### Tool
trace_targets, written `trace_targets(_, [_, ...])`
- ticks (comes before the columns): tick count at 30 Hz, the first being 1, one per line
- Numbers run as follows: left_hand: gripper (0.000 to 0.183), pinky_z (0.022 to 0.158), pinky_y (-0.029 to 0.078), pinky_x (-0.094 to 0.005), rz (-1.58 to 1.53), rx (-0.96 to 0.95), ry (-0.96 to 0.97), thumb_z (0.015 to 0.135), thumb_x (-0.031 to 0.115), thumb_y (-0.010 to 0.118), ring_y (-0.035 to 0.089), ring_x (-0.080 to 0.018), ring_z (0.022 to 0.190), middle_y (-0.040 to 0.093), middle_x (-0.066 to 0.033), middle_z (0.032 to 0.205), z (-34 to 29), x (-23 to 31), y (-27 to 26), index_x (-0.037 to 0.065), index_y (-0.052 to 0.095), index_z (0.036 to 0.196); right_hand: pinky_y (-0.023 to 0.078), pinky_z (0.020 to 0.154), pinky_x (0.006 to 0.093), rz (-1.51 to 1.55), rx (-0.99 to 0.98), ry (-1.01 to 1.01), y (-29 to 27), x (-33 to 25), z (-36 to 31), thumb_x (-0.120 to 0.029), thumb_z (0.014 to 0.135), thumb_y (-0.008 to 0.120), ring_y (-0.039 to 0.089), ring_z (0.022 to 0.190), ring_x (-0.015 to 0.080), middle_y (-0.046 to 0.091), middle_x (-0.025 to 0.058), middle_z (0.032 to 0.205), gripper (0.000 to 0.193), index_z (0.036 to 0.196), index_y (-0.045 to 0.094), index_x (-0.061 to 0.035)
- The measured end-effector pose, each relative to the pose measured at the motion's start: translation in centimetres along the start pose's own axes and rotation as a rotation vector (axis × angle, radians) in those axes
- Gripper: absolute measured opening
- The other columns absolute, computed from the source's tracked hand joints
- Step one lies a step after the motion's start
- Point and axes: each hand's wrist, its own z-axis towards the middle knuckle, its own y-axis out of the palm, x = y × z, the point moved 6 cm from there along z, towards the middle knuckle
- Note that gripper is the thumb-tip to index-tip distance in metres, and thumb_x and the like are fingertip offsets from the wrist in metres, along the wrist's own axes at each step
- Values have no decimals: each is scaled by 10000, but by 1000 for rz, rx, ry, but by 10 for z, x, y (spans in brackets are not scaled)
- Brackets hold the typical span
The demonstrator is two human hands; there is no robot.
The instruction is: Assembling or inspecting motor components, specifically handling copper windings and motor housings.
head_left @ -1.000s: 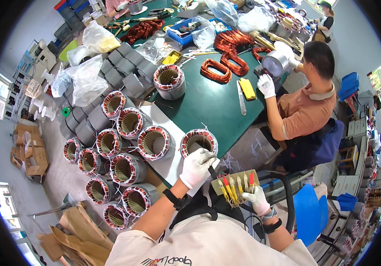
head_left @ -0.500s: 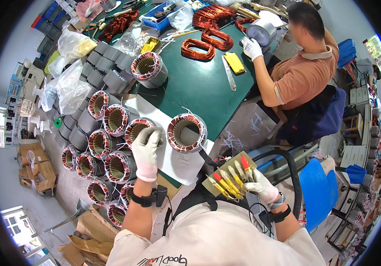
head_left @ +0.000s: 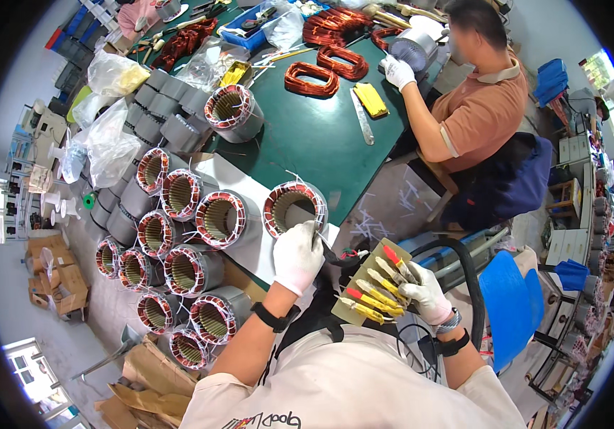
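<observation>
A motor stator [head_left: 295, 209] with red-brown windings and white lacing stands near the front corner of the green table, on white paper. My gloved left hand [head_left: 298, 259] is at its near rim, fingers closed; whatever lies between them is hidden. A black sleeved cable [head_left: 334, 256] runs right beside those fingertips. To the right, a tan board [head_left: 345, 312] carries several clip-like leads [head_left: 380, 288] with yellow and red sleeves. My gloved right hand [head_left: 427, 294] is closed at the board's right edge, thumb and fingers against the lead ends.
Several wound stators [head_left: 185, 270] stand at the left. Copper coils [head_left: 311, 79], a yellow stack [head_left: 371, 100] and a pale blade-like strip [head_left: 362, 117] lie on the green table [head_left: 300, 143]. A co-worker [head_left: 482, 107] sits far right. Blue sheeting [head_left: 506, 307] hangs at right.
My left hand has moved right, from the stator beside the paper to the near rim of the stator at the table corner. My right hand stays at the tan board, which has turned slightly.
</observation>
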Motion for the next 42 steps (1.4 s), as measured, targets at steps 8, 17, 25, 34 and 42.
trace_targets(8, [133, 757, 515, -487, 31, 116, -12, 788, 71, 641, 650, -390, 820, 658, -182, 856, 5, -5, 11, 41, 631, 918, 463, 843, 276, 70, 14, -7, 14, -7, -2, -313, 791, 730, 540, 954, 106, 626, 18, 1045, 519, 1170, 596, 16])
trace_targets(17, [116, 727, 504, -491, -47, 181, -27, 749, 23, 602, 635, -401, 751, 637, -190, 767, 0, 7, 1, 33, 606, 865, 473, 940, 288, 76, 3, -8, 17, -13, -5, -328, 794, 751, 587, 1044, 129, 641, 47, 1150, 605, 1245, 567, 31])
trace_targets(25, [177, 803, 525, -459, -249, 85, 9, 842, 27, 589, 659, -380, 891, 668, -182, 925, -5, -3, -4, 36, 638, 1012, 477, 966, 300, 105, 3, -8, 20, -13, -4, -350, 797, 750, 603, 1078, 146, 647, 73, 1202, 657, 1284, 553, 44])
trace_targets(34, [270, 748, 536, -474, -151, 218, -123, 830, 147, 730, 666, -387, 827, 647, -178, 913, -6, -12, -14, 39, 634, 1058, 472, 971, 300, 102, 3, -9, 16, -6, -4, -292, 807, 712, 605, 1082, 153, 649, 79, 1201, 599, 1278, 558, 44])
trace_targets(42, [236, 709, 501, -437, -47, -29, 350, 812, 163, 712, 629, -308, 799, 598, -114, 869, -13, 25, -7, 57, 615, 1000, 477, 1013, 324, 136, -6, -7, 19, -8, -10, -288, 805, 715, 617, 1143, 185, 640, 97, 1243, 657, 1334, 524, 53])
